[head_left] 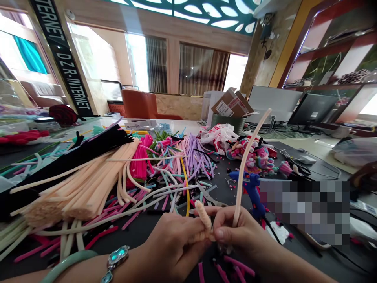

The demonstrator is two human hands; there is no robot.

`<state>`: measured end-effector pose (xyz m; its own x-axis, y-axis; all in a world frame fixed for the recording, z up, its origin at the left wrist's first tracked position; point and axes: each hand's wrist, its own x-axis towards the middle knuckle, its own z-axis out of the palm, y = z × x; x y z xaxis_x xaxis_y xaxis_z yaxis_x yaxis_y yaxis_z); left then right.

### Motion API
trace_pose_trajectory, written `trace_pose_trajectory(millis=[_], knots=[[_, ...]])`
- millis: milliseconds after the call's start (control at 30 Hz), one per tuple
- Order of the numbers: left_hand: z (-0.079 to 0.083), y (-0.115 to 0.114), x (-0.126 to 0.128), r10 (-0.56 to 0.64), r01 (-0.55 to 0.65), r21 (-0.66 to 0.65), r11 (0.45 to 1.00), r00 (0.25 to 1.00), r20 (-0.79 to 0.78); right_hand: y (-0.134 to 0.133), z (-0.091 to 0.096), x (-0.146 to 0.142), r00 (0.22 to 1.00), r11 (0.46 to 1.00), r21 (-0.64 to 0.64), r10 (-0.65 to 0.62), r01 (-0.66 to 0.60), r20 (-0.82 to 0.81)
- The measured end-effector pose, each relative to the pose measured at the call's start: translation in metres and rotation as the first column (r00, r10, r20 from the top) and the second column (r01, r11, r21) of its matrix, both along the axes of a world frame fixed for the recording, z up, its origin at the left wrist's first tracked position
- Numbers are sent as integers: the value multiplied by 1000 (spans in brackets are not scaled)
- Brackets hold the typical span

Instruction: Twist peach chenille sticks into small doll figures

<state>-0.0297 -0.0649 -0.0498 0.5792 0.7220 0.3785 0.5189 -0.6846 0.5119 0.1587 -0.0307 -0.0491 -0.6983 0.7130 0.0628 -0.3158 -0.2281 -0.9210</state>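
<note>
My left hand [179, 239] is closed around a short coiled piece of peach pipe cleaner [204, 214], whose rounded tip pokes up above my fingers. Pinched in my right hand [235, 232] is a long peach pipe cleaner stem [247, 153], its free end standing tall and curving to the right. Both hands meet low in the middle of the view, fingertips almost touching at the coil. My fingers hide where the stem and the coil meet. Just beyond my right hand lies a blue glue gun [251, 188], and scissors [209, 195] rest partly behind my fingers.
Thick bundles of peach pipe cleaners [85, 184] and black ones [73, 157] lie at left. Pink [141, 157] and lilac stems [197, 155] spread behind, with cut scraps around. Finished fuzzy pieces [259, 155] are heaped right of a white plastic bag [219, 135]. A monitor [273, 102] stands farther back.
</note>
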Motion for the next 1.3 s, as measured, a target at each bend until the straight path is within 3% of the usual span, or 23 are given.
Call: trace_pose_trajectory(millis=[133, 267, 367, 500, 667, 800, 933, 1000, 1100, 1200, 1300], knots=[[4, -2, -1, -19, 18, 85, 996, 1000, 3, -3, 1, 0, 1000, 1000, -5, -3, 2, -13], [4, -2, -3, 54, -66, 139, 988, 995, 85, -2, 5, 3, 994, 994, 61, -94, 91, 46], [2, 0, -4, 96, -109, 81, 991, 984, 149, 0, 5, 3, 987, 986, 96, -146, 139, 72], [0, 2, -5, 111, -105, -43, 993, 981, 159, 3, 1, 2, 992, 994, 19, -111, 110, 59], [-2, 5, -5, 117, -126, 99, 987, 988, 98, 0, 0, 0, 996, 992, -89, -83, 85, 32], [-3, 6, -5, 111, -119, 102, 988, 990, 86, -4, 3, -1, 997, 981, -177, -82, 81, 2], [-4, 5, -5, 98, -108, 96, 989, 990, 106, -3, 2, 1, 998, 985, -162, -68, 66, -6], [-4, 4, -5, 99, -106, 48, 993, 986, 132, -2, 0, 2, 997, 989, -125, -81, 81, 4], [-2, 3, -5, 105, -79, -142, 987, 976, 190, 2, -1, 3, 993, 991, -61, -114, 115, 14], [3, 2, -4, 122, -36, -331, 943, 962, 245, 3, -1, 4, 993, 993, -29, -117, 118, 17], [5, 4, -3, 123, 11, -430, 903, 952, 282, 2, -1, 3, 996, 994, -62, -86, 88, 25]])
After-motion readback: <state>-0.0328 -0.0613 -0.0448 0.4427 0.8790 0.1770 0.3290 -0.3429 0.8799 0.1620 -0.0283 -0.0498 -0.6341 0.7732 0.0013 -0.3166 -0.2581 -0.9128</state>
